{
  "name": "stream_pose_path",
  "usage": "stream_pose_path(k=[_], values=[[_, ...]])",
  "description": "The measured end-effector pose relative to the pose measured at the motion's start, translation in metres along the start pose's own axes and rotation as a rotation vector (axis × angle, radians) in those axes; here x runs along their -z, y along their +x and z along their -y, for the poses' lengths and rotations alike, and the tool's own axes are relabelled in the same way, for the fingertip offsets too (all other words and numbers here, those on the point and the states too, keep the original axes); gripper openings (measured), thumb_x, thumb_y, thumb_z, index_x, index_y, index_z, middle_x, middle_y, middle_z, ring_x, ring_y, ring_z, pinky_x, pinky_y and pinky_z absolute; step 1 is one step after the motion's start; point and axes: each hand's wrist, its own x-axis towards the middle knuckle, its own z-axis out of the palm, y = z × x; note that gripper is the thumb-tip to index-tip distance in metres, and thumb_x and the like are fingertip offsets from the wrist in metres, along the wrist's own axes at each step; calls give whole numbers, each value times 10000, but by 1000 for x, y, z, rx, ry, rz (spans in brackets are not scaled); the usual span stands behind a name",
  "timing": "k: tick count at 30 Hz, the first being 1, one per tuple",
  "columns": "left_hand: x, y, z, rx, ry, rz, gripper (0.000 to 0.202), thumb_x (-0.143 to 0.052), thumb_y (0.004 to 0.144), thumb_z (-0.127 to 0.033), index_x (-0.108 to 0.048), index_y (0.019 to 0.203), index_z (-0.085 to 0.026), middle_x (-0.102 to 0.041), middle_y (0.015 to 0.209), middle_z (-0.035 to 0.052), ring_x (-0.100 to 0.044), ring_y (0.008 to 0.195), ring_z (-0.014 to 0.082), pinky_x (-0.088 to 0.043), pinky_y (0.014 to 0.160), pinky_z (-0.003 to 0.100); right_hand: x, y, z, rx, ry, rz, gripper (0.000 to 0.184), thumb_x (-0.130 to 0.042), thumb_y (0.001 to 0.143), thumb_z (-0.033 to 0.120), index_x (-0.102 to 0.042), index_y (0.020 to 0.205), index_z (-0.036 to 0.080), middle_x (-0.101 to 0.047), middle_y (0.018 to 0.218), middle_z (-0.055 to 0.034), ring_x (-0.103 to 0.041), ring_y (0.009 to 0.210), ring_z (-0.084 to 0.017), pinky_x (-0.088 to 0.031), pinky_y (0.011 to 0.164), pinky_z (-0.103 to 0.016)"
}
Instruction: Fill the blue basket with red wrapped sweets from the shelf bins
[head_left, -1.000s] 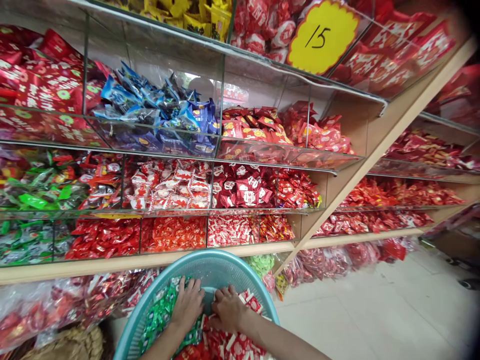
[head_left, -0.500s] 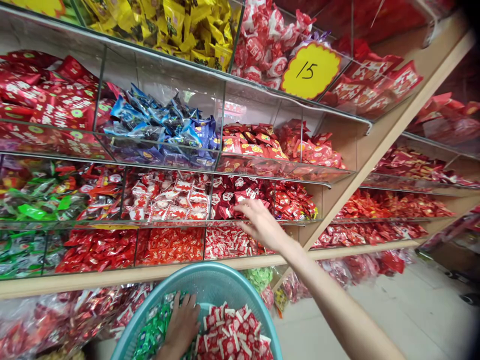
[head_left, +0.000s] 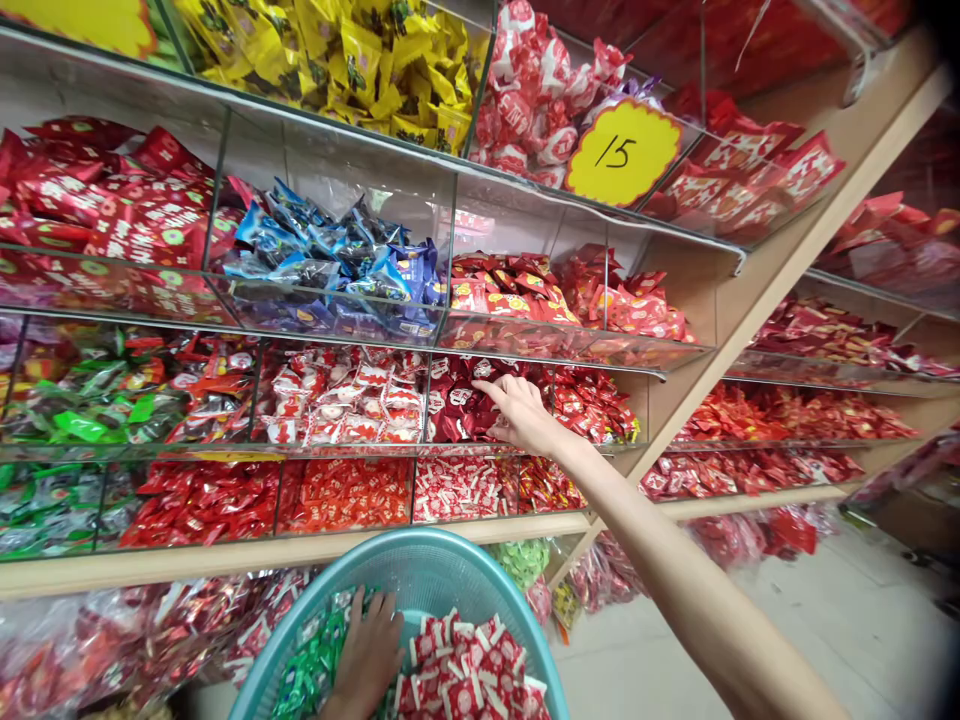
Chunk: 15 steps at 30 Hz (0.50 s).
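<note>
Teal basket, green packets, maroon packets

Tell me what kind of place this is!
Probably a sweet shop: what look like wrapped sweets are sorted in clear bins, a yellow sign reads 15, perhaps a price, and a teal basket holds more.

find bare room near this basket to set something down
Tiled floor lies bare right of the basket, behind the right arm, bordered by bagged sweets. Inside, a gap shows between the far wall, green sweets and red sweets. Crowded: shelf bins and under the left hand.
</note>
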Motion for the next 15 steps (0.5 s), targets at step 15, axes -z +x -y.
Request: stream_pose_path(k=[15], values=[[3,-1,0,-10,-30,23,333,-513,808,-301,-643,1094,-191,-572,1269,101,-454,1230,280,-131,1126,531,11,-23,-4,124,138,-63,240,-557,849,180,-482,1077,192,-524,1045,-65,-495,977,-206,-448,832,-350]])
